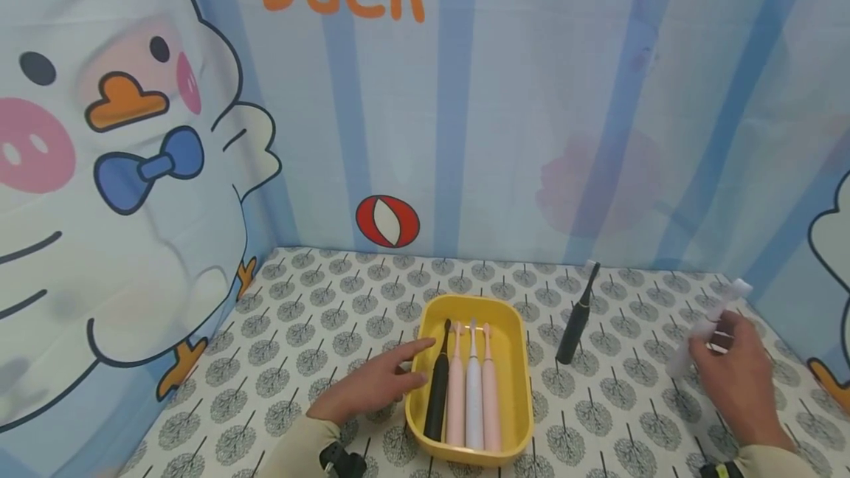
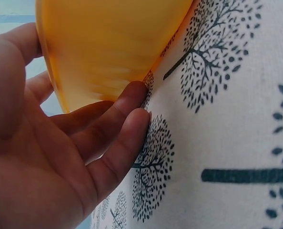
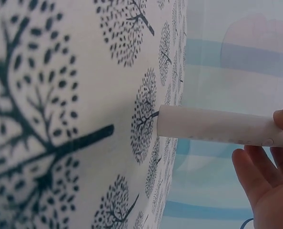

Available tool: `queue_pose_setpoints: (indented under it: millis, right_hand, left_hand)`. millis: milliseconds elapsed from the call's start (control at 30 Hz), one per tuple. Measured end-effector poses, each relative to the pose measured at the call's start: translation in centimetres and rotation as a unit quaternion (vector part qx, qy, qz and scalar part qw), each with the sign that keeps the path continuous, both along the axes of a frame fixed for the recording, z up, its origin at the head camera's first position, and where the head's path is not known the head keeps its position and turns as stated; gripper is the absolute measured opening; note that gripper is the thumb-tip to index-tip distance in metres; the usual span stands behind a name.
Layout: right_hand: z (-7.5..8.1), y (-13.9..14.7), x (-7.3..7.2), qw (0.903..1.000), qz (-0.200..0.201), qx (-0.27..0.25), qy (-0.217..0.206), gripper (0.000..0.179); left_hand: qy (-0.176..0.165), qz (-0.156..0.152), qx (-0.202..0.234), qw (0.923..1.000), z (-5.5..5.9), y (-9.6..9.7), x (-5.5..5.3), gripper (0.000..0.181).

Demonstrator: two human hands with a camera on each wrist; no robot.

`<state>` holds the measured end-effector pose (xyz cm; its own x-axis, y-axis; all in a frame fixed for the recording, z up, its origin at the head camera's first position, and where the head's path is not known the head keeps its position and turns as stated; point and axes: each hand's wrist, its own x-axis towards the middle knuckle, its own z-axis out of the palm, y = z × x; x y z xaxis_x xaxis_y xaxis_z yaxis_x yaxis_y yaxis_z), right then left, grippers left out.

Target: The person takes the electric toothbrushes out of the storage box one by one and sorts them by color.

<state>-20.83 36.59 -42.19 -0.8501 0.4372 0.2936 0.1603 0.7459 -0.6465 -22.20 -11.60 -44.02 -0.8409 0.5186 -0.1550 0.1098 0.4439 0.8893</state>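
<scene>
A pale white electric toothbrush [image 1: 705,324] stands near upright at the right, its head up. My right hand [image 1: 737,375] pinches its handle between thumb and fingers; the base is right at the cloth in the right wrist view. My left hand [image 1: 375,380] rests at the left rim of a yellow tray [image 1: 521,389], thumb and index finger reaching over the edge, other fingers relaxed along the outside wall. Inside the tray lie a black toothbrush [image 1: 437,397], a pink toothbrush [image 1: 455,404], a pale lavender toothbrush [image 1: 474,404] and another pink toothbrush [image 1: 491,404], side by side.
Between the tray and my right hand, another black electric toothbrush [image 1: 574,330] stands on the tree-patterned tablecloth [image 1: 299,345]. A curtain [image 1: 412,109] printed with a duck and blue stripes hangs along the table's back edge.
</scene>
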Motion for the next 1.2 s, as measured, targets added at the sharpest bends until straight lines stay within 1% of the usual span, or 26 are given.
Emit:
queue_pose_setpoints:
  millis: [200,300,500,633,767,833,967,1200]
  right_hand:
    - [0.0,0.4,0.1,0.9999,0.007,-0.012,-0.002,0.067]
    - [0.1,0.4,0.2,0.9999,0.003,-0.015,-0.004,0.068]
    - [1.0,0.2,1.1,0.9997,-0.012,-0.022,-0.005,0.072]
    - [1.7,0.1,1.8,0.9990,-0.032,-0.031,-0.001,0.073]
    - [2.2,-0.3,2.4,0.9969,-0.067,-0.041,0.006,0.071]
    - [2.4,-0.6,2.8,0.9962,-0.074,-0.045,0.011,0.070]
    - [3.3,-1.4,3.7,0.9962,-0.066,-0.051,0.026,0.069]
    - [5.4,-3.6,4.9,0.9954,-0.043,-0.062,0.058,0.067]
  left_hand:
    - [0.002,-0.001,0.002,1.0000,0.1,-0.1,-0.1,0.053]
    - [0.002,0.000,0.001,1.0000,0.1,0.0,0.0,0.052]
    - [0.005,0.002,0.000,1.0000,0.1,0.0,0.1,0.051]
    - [0.004,-0.001,0.003,1.0000,0.3,0.0,0.1,0.052]
    - [0.008,-0.002,0.001,1.0000,0.5,0.0,0.1,0.053]
    - [0.011,-0.002,0.000,0.9999,0.6,0.0,0.0,0.052]
    - [0.013,-0.003,0.000,0.9999,0.4,-0.1,0.0,0.051]
    - [0.001,0.001,-0.002,1.0000,0.1,0.0,0.1,0.052]
